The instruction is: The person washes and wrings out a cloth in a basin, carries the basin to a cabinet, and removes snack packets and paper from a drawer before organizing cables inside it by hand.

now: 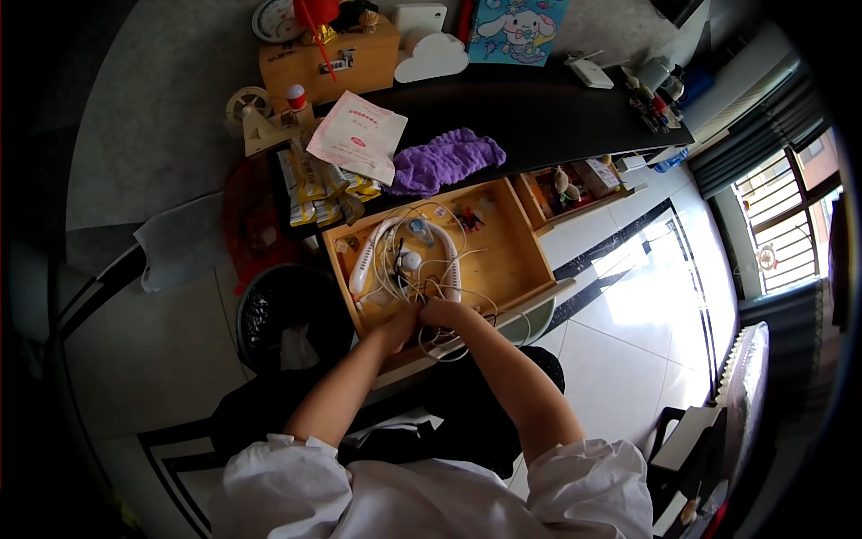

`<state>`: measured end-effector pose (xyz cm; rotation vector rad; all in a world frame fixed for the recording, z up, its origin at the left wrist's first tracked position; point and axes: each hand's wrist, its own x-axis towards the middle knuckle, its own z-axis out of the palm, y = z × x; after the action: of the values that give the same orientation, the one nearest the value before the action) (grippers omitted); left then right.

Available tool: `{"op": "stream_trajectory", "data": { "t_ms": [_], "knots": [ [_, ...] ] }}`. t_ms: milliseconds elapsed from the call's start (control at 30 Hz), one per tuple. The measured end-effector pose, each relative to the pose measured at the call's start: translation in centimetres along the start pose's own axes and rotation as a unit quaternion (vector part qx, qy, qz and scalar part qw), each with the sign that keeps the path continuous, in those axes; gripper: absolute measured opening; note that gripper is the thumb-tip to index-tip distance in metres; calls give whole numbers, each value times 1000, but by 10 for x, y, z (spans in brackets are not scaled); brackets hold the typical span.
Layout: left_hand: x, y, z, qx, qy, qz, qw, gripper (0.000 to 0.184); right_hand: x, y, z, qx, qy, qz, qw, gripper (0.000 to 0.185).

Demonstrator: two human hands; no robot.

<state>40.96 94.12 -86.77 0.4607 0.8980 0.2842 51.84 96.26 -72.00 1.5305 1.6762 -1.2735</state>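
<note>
Both of my hands are at the front of an open wooden drawer [509,256]. My left hand [401,329] and my right hand [441,313] are close together, fingers closed on a tangle of thin white cables [431,353]. Their fingertips are partly hidden. Loops of cable spread into the drawer and hang over its front edge. Beyond my hands lies a white U-shaped neck fan [452,256], with cable lying across it. A white round plug-like piece [410,260] sits inside its curve. A small red and blue figure [470,218] lies near the back.
On the dark desk top [548,112] lie a purple cloth [446,162] and a white paper packet [358,135], with yellow sachets [314,184] beside them. A second open drawer [575,193] holds small items. A black-lined bin [292,314] stands left of my legs.
</note>
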Motion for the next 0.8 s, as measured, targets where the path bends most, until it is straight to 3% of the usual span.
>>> {"op": "stream_trajectory", "data": {
  "t_ms": [67,167,333,400,467,567,667,800],
  "knots": [
    [-16,10,10,-14,-26,-8,1000,35,20,13,8,-69,2,-51,996,37],
    [-25,21,18,-20,-18,-2,1000,33,45,27,20,-13,30,-31,999,39],
    [-28,22,19,-26,20,-12,999,30,6,2,13,201,155,185,949,40],
    [-34,25,21,-20,47,-5,999,28,2,3,11,246,163,171,940,42],
    [-48,37,26,-16,56,-24,998,26,0,19,10,254,132,61,956,44],
    [-48,40,25,7,63,-25,998,24,8,30,14,259,145,-29,954,40],
    [-51,41,25,37,76,1,996,24,22,37,21,290,136,-17,947,44],
    [-82,65,48,32,56,22,998,24,-6,19,10,285,202,6,937,49]
  ]
}}
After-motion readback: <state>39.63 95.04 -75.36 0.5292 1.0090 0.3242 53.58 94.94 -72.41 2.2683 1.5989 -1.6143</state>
